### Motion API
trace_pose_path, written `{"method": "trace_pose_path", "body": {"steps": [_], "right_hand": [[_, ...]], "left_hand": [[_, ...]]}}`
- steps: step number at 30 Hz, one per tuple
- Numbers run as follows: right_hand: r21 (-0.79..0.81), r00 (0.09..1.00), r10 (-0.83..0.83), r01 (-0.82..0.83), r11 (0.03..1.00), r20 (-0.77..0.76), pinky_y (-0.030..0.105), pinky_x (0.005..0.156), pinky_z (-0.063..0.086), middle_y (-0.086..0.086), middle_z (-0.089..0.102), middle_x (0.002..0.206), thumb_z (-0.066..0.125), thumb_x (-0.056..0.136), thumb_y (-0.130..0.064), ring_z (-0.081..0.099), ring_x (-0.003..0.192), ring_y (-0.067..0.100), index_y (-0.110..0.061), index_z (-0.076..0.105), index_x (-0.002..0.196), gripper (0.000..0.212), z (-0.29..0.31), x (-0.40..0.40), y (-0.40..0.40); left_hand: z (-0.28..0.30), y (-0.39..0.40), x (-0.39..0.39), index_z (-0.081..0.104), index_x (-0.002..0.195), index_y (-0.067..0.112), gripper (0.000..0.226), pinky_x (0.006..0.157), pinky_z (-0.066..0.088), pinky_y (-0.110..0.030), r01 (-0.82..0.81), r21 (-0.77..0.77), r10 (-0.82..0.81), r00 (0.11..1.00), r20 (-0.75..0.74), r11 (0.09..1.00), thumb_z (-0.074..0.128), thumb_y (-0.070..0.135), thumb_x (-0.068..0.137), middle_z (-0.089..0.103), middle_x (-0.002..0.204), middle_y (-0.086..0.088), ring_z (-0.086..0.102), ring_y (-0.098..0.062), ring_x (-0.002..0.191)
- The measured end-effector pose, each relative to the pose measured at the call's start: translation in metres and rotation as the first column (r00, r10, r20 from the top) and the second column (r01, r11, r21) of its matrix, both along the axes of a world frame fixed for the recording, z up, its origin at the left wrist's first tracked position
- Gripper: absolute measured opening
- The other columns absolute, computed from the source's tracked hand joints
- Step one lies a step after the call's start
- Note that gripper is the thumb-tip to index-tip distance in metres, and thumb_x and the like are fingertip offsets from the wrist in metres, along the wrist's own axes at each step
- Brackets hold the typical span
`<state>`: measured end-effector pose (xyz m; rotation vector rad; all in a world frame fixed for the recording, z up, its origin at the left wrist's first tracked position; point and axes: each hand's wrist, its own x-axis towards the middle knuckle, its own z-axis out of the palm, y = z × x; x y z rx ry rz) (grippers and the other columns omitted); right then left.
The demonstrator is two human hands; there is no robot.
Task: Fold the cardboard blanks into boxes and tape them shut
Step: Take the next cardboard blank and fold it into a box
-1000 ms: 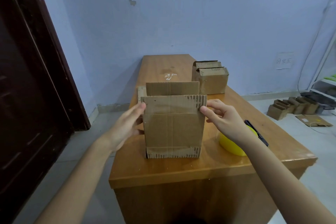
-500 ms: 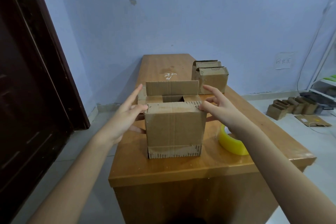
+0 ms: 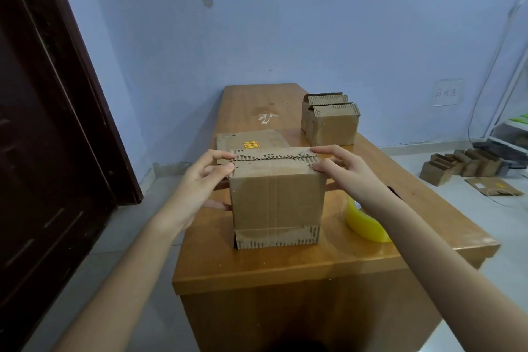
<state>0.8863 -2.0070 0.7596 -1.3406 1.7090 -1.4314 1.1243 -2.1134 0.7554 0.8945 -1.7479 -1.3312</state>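
I am at the closing step: the box (image 3: 276, 197) stands on the table (image 3: 285, 263) close to its near edge, and its two top flaps (image 3: 274, 158) meet along a ragged seam. My left hand (image 3: 200, 180) pinches the flaps' left end between thumb and fingers, a narrow grip on cardboard; my right hand (image 3: 347, 173) does the same at the right end. As I judge it, the next move calls for one hand to keep the seam down while the other fetches the tape (image 3: 364, 223), which lies just right of the box, partly hidden by my right forearm. A flat blank (image 3: 248, 138) lies just behind the box, and two more boxes (image 3: 331, 121) stand further back to its right. The table's left edge runs near the box, so sideways room is better on the right.
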Motion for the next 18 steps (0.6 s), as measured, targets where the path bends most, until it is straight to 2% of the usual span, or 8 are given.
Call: {"method": "trace_pose_path", "body": {"steps": [3,6,10,12,14,16,18], "right_hand": [[-0.007,0.999,-0.031,0.031,0.999,-0.016,0.030,0.068,0.060,0.003,0.068,0.098,0.059,0.091,-0.034,0.065,0.090,0.012,-0.025,0.064,0.114,0.025,0.004,0.001,0.001],[0.021,0.989,-0.086,0.089,0.996,-0.116,0.037,0.065,0.061,0.002,0.069,0.092,0.061,0.088,-0.043,0.066,0.085,0.014,-0.022,0.064,0.106,0.028,0.012,0.003,-0.003],[0.068,0.957,-0.111,0.134,0.989,-0.268,0.037,0.060,0.061,0.000,0.068,0.088,0.067,0.085,-0.041,0.066,0.080,0.015,-0.021,0.060,0.093,0.022,0.023,0.005,-0.012],[0.076,0.964,-0.111,0.133,0.988,-0.240,0.036,0.058,0.060,0.004,0.069,0.087,0.069,0.085,-0.035,0.068,0.075,0.017,-0.017,0.061,0.088,0.019,0.026,0.002,-0.013],[0.096,0.985,-0.084,0.099,0.990,-0.148,0.038,0.058,0.060,0.008,0.070,0.088,0.070,0.085,-0.029,0.069,0.070,0.018,-0.011,0.064,0.091,0.019,0.027,-0.002,-0.011],[0.124,0.997,-0.053,0.060,0.990,-0.053,0.040,0.061,0.061,0.009,0.071,0.092,0.070,0.085,-0.026,0.070,0.069,0.020,-0.010,0.067,0.095,0.019,0.029,-0.006,-0.008],[0.158,0.999,-0.042,0.042,0.986,-0.006,0.040,0.060,0.061,0.008,0.071,0.093,0.070,0.085,-0.027,0.071,0.068,0.020,-0.011,0.066,0.103,0.024,0.030,-0.009,-0.007]], "left_hand": [[0.006,0.003,-0.001,0.062,0.100,0.017,0.015,0.062,0.058,-0.052,-0.038,0.005,0.038,0.999,-0.007,0.999,0.061,0.027,0.089,0.065,0.114,0.000,0.063,-0.025,0.106],[0.016,0.003,-0.008,0.056,0.091,0.006,0.022,0.054,0.058,-0.048,-0.074,0.002,0.074,0.997,0.016,0.997,0.065,0.025,0.086,0.069,0.105,-0.006,0.067,-0.026,0.093],[0.028,0.001,-0.015,0.051,0.083,0.006,0.021,0.047,0.057,-0.043,-0.093,0.001,0.092,0.993,0.080,0.996,0.067,0.019,0.085,0.068,0.094,-0.009,0.069,-0.024,0.079],[0.032,-0.003,-0.015,0.050,0.079,0.008,0.020,0.049,0.057,-0.042,-0.089,0.035,0.085,0.991,0.106,0.995,0.067,0.016,0.086,0.067,0.096,-0.008,0.070,-0.025,0.075],[0.034,-0.007,-0.012,0.053,0.081,0.009,0.016,0.051,0.058,-0.043,-0.070,0.116,0.060,0.994,0.092,0.991,0.067,0.013,0.085,0.067,0.100,-0.010,0.071,-0.027,0.071],[0.037,-0.010,-0.007,0.055,0.093,0.008,0.019,0.055,0.059,-0.044,-0.048,0.198,0.030,0.995,0.094,0.979,0.070,0.013,0.083,0.069,0.102,-0.017,0.071,-0.030,0.073],[0.039,-0.013,-0.003,0.052,0.111,0.006,0.038,0.059,0.059,-0.043,-0.038,0.252,-0.011,0.981,0.192,0.967,0.071,0.022,0.082,0.068,0.100,-0.020,0.071,-0.033,0.074]]}}
